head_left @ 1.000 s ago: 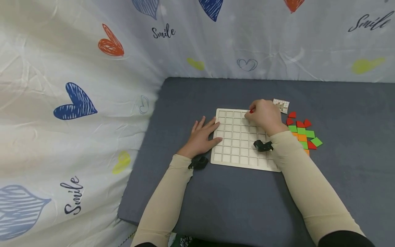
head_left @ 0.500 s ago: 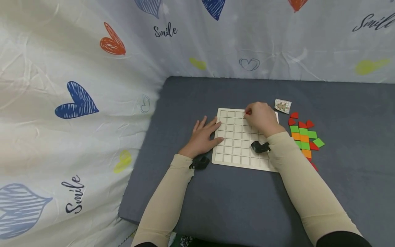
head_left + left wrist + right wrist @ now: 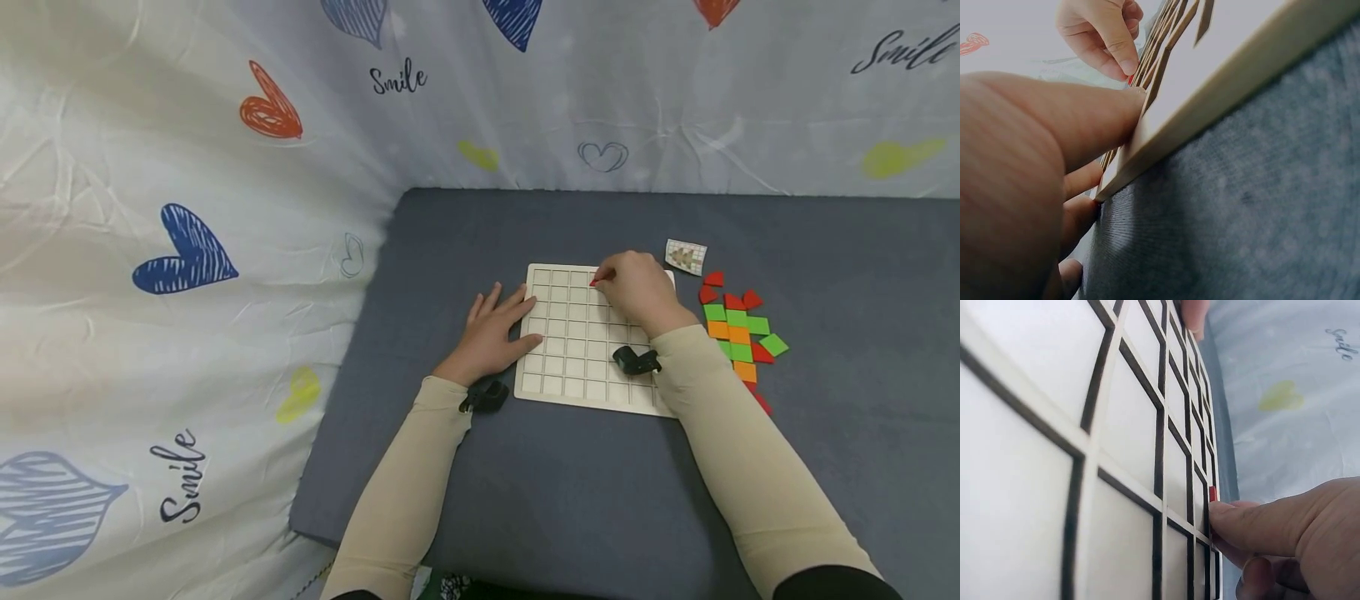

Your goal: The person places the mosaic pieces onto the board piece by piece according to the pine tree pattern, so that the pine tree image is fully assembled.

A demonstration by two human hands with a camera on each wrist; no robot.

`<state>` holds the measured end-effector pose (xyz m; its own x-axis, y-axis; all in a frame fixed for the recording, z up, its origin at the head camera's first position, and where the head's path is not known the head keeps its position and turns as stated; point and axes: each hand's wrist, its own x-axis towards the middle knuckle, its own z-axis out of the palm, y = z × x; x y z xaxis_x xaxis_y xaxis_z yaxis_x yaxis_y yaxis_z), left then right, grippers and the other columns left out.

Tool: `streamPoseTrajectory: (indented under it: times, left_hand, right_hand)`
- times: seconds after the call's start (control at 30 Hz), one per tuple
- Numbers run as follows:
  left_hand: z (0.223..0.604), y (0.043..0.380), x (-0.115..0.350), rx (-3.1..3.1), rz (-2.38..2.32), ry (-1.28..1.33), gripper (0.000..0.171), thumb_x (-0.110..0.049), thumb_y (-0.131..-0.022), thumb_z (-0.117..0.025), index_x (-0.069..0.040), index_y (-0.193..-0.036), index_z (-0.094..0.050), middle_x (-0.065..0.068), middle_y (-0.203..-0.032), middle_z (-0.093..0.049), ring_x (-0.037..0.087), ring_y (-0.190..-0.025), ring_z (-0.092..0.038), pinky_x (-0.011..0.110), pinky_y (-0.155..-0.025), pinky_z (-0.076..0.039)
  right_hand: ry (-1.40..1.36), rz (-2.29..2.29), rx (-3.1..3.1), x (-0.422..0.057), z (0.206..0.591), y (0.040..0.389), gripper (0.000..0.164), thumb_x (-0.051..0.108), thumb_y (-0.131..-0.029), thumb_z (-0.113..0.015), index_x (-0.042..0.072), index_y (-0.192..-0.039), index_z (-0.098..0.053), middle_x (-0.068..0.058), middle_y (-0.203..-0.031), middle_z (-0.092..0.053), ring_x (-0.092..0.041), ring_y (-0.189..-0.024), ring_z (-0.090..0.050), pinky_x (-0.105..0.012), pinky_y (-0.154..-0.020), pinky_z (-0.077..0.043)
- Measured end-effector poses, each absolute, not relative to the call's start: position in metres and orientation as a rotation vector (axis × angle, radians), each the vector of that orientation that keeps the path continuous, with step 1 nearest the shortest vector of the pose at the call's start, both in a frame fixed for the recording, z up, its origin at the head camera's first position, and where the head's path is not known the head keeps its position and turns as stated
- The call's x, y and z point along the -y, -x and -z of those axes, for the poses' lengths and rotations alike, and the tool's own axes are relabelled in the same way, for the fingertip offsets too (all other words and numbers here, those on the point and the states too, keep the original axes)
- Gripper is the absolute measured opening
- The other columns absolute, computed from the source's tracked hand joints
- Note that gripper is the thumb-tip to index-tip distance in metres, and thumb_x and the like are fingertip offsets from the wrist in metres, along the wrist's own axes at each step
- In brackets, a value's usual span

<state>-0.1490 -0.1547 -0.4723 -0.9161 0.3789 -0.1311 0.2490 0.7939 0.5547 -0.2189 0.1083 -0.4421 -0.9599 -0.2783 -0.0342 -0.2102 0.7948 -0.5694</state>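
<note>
A pale wooden board (image 3: 573, 367) with a raised grid of square cells lies on the grey surface. My left hand (image 3: 491, 333) rests along its left edge with fingers spread, the thumb (image 3: 1104, 115) lying on the rim in the left wrist view. Over the far part of the grid, my right hand (image 3: 641, 287) pinches a small red tile (image 3: 1212, 494) between thumb and fingertips. The red tile is close against the grid in the right wrist view, mostly covered by the fingers. The right forearm hides the board's near right corner.
Right of the board lie several loose flat tiles: green tiles (image 3: 775, 345), orange tiles (image 3: 745, 372) and red tiles (image 3: 752, 299). A small printed card (image 3: 686, 257) lies beyond the board's far right corner. A patterned curtain (image 3: 525, 108) borders the grey table (image 3: 570, 492) at the back and left.
My right hand has shifted slightly left and toward me along the board's far rows, still pinching the red tile. The left hand stays in place on the edge.
</note>
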Motion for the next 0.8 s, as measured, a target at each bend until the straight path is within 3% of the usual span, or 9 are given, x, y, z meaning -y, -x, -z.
streamPoseTrajectory:
  times: [0.8]
  left_hand:
    - [0.478,0.151,0.154,-2.766,-0.79,-0.492,0.071,-0.047,-0.105,-0.063,-0.021,-0.166,-0.036,-0.002,-0.175,-0.019,0.028,-0.164,0.005,0.047,-0.13,0.013]
  right_hand:
    - [0.284,0.819,-2.86,-0.137,0.43,0.198,0.025,0.013,-0.099,-0.065,0.001,-0.117,-0.077,-0.022,-0.119,-0.073,-0.041,-0.111,-0.066,-0.058,-0.086,-0.056]
